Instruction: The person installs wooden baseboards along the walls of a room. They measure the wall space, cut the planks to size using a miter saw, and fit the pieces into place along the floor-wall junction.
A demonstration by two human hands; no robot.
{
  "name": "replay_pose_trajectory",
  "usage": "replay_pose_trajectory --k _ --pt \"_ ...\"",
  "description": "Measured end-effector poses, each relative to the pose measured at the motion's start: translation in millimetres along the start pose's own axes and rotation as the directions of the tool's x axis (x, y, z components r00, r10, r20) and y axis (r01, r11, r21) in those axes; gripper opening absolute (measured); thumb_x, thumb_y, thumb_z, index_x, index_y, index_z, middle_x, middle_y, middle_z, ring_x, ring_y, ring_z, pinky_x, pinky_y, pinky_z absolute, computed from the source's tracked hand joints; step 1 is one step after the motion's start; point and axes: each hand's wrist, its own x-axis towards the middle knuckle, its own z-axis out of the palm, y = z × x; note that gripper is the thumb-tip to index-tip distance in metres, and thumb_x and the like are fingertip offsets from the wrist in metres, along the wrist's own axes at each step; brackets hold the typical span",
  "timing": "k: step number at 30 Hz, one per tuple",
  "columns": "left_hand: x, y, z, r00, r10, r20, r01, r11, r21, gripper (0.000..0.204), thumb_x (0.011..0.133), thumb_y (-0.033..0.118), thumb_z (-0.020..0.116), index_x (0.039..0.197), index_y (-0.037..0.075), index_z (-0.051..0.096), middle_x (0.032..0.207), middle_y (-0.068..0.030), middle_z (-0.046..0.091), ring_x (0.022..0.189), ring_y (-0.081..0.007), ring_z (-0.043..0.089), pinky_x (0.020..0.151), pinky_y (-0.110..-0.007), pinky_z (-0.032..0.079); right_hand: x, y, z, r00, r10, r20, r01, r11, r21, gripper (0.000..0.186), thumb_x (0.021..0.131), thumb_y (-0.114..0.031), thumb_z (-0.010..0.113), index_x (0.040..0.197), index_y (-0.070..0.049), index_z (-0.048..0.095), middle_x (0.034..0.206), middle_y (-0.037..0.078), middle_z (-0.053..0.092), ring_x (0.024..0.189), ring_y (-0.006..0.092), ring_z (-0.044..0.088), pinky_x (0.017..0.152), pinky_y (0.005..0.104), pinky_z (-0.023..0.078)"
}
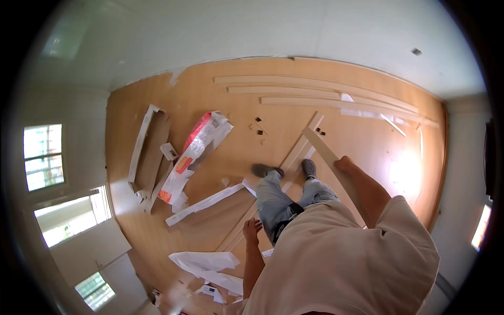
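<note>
My right hand (344,164) grips the edge of a long, narrow wood-coloured plank (328,152). This plank slants from beside my right arm down past my right foot, and my body covers part of its near end. My left hand (252,229) hangs low at my left side, fingers loosely apart with nothing in them. Under and between my feet, which wear dark grey clogs (309,168), similar planks (299,150) lie on the floor and run on toward the lower left. Several small dark square pieces (260,133) are scattered ahead of my feet.
Several long planks (294,91) lie along the far wall. To the left are an opened cardboard box (152,152), torn red-and-white plastic packaging (197,144) and a flattened carton (210,205). White sheets (205,262) lie at lower left. Wood-coloured floor (184,236) surrounds me.
</note>
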Motion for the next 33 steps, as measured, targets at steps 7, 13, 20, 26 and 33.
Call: replay_pose_trajectory --k 7,13,20,26,33 --pt "140.5 -28.2 -58.4 0.915 -0.390 0.098 0.371 0.913 0.167 0.025 0.094 0.023 0.054 0.105 0.002 0.059 0.088 -0.0150 0.066 0.068 -0.0271 0.065 0.060 -0.039 0.054 36.2 -78.2 13.4 0.998 0.008 -0.061 -0.004 0.997 0.078 0.060 0.084 -0.047 0.059 0.095 0.012 0.067 0.092 0.028 0.069 0.089 0.0354 0.069 0.075 0.0451 0.053" --pt "277.9 110.9 -54.1 0.878 0.318 0.358 -0.466 0.391 0.794 0.032 0.091 0.026 0.048 0.094 0.003 0.070 0.100 -0.0236 0.067 0.095 -0.0380 0.065 0.081 -0.048 0.051 4.3 -186.2 69.9 0.978 0.001 -0.209 -0.017 0.997 -0.076 0.059 0.087 -0.045 0.053 0.097 0.012 0.064 0.096 0.034 0.065 0.092 0.0453 0.065 0.077 0.0489 0.051" --pt "350.9 414.3 -98.1 0.925 0.355 0.135 -0.376 0.909 0.182 0.025 0.091 0.025 0.055 0.095 0.001 0.063 0.079 -0.0081 0.067 0.065 -0.0151 0.063 0.056 -0.029 0.051 22.6 -356.1 41.2 0.995 0.089 -0.049 -0.076 0.974 0.211 0.058 0.083 -0.038 0.058 0.107 0.015 0.059 0.107 0.032 0.064 0.103 0.0400 0.063 0.086 0.0452 0.050" --pt "408.1 491.6 -141.6 0.944 0.329 0.012 -0.329 0.944 -0.009 0.024 0.095 0.022 0.052 0.096 0.000 0.062 0.085 -0.0076 0.067 0.069 -0.0150 0.064 0.062 -0.028 0.053 5.0 -514.2 10.4 0.997 0.029 -0.066 -0.026 0.999 0.045 0.060 0.080 -0.039 0.060 0.106 0.016 0.062 0.106 0.033 0.065 0.101 0.0388 0.065 0.085 0.0428 0.051" --pt "435.0 364.1 -149.6 0.926 0.258 0.276 -0.378 0.601 0.704 0.021 0.088 0.018 0.053 0.077 0.004 0.064 0.067 -0.0104 0.061 0.055 -0.0207 0.057 0.056 -0.040 0.049 143.8 -611.5 25.3 0.998 -0.023 0.064 0.026 0.999 -0.043 0.061 0.079 -0.041 0.059 0.108 0.014 0.063 0.109 0.032 0.064 0.107 0.0394 0.063 0.091 0.0420 0.049"
